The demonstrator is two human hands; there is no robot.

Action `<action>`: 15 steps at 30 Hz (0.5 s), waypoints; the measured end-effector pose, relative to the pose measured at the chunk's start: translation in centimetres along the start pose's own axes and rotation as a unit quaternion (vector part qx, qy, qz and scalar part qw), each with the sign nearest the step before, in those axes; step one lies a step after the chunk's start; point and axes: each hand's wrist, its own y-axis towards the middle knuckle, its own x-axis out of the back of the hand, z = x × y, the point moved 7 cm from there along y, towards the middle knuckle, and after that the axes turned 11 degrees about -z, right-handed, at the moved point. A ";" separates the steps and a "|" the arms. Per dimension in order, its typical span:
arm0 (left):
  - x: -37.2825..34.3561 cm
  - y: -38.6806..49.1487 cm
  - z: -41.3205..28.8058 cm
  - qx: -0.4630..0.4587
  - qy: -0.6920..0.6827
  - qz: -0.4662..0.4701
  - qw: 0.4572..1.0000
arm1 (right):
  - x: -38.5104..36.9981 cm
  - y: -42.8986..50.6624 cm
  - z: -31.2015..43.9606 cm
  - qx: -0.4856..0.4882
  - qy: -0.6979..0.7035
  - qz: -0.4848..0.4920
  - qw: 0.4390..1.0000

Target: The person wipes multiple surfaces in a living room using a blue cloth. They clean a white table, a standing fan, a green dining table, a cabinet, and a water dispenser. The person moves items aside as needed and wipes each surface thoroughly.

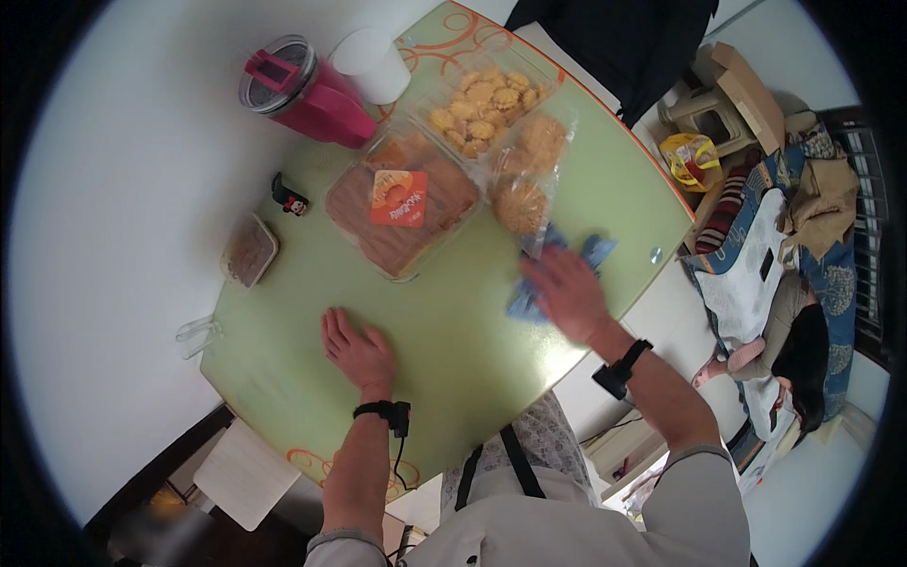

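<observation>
My right hand [572, 296] is over a crumpled blue cloth [526, 301] on the green tabletop [453, 340], near its right edge. Blur hides how the fingers meet the cloth, which shows on both sides of the hand. Palm down, my left hand [359, 352] rests on the tabletop with nothing in it. Just beyond the right fingers lies a clear bag of round cookies [526, 202]. A clear plastic box of brown cake [400, 212], bearing an orange label, sits ahead between my hands.
Along the wall stand a pink tumbler [312, 92], white cup [372, 65], small figurine [289, 195], small tub [250, 251] and clear plastic piece [198, 336]. A cookie box [489, 106] sits at the far end. A person [797, 354] is on a couch at right.
</observation>
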 end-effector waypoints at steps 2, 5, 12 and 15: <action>0.0 -0.1 0.1 0.008 0.003 0.006 1.000 | 0.8 3.1 -3.4 -0.077 -0.034 -0.097 0.992; 0.1 -0.1 0.1 0.010 0.005 0.007 1.000 | 0.1 6.9 -6.0 -0.151 -0.058 -0.171 0.972; 0.4 -0.2 -0.3 0.024 -0.013 0.023 0.999 | -0.4 10.1 -6.3 -0.147 -0.078 -0.175 0.970; 0.5 -0.1 -0.5 0.019 -0.014 0.024 0.999 | -0.2 11.8 -6.2 -0.134 -0.082 -0.207 0.966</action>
